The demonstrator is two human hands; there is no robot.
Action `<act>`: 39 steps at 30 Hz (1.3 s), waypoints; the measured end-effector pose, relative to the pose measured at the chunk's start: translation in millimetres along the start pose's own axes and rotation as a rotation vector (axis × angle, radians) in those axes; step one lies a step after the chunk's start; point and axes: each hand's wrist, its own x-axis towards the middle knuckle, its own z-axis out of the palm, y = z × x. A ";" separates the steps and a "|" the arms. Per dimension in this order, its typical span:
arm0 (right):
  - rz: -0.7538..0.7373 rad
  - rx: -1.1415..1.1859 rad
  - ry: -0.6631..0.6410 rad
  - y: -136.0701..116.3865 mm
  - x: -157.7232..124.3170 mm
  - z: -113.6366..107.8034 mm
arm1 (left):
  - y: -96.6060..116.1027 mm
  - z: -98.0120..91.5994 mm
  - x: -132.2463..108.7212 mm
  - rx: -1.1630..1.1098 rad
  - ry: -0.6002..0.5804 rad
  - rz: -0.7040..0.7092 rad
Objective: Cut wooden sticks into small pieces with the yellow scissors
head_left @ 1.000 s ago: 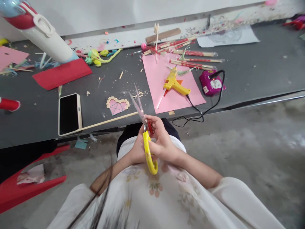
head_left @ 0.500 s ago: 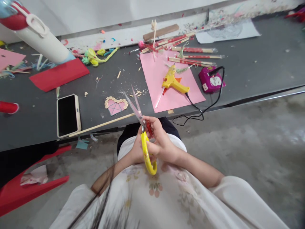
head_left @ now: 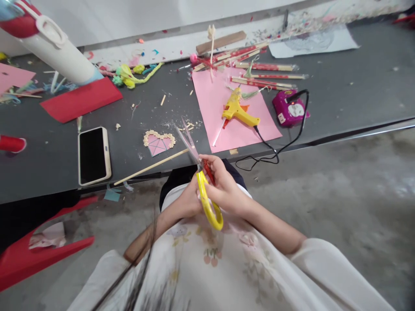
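Clasping scissors [head_left: 204, 196] in left hand [head_left: 190, 199] and right hand [head_left: 228, 190], with blades [head_left: 194, 154] parted at the wooden stick [head_left: 151, 167], seemingly lining up a snip and likely needing a firm squeeze.

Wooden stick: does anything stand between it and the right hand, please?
Yes, the open scissors. In this view, their blades cross the wooden stick near its right end, just ahead of the right hand. Nothing else visible.

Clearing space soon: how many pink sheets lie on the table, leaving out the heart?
2: the large sheet under the yellow glue gun, and the other sheet at the picture's left edge, partly out of view. More may be hidden.
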 end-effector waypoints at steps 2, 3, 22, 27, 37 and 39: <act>-0.004 -0.013 0.010 0.7 -0.4 -7.0 | 9.1 -12.7 -2.1 -0.009 -0.025 0.034; -0.002 -0.037 0.022 0.3 -0.8 -11.2 | 14.9 -19.6 -3.8 0.007 -0.024 0.040; -0.018 -0.448 -0.027 -21.5 -10.2 -33.6 | 22.7 -47.2 6.8 0.823 0.583 0.560; -0.017 -0.458 -0.055 -24.1 -8.3 -35.0 | 28.6 -51.0 4.2 0.730 0.501 0.484; -0.068 -0.458 -0.120 -25.5 -8.5 -38.2 | 45.9 -53.6 0.7 0.562 0.397 0.278; -0.071 -0.458 -0.125 -25.8 -8.8 -38.6 | 47.2 -54.7 0.4 0.553 0.373 0.259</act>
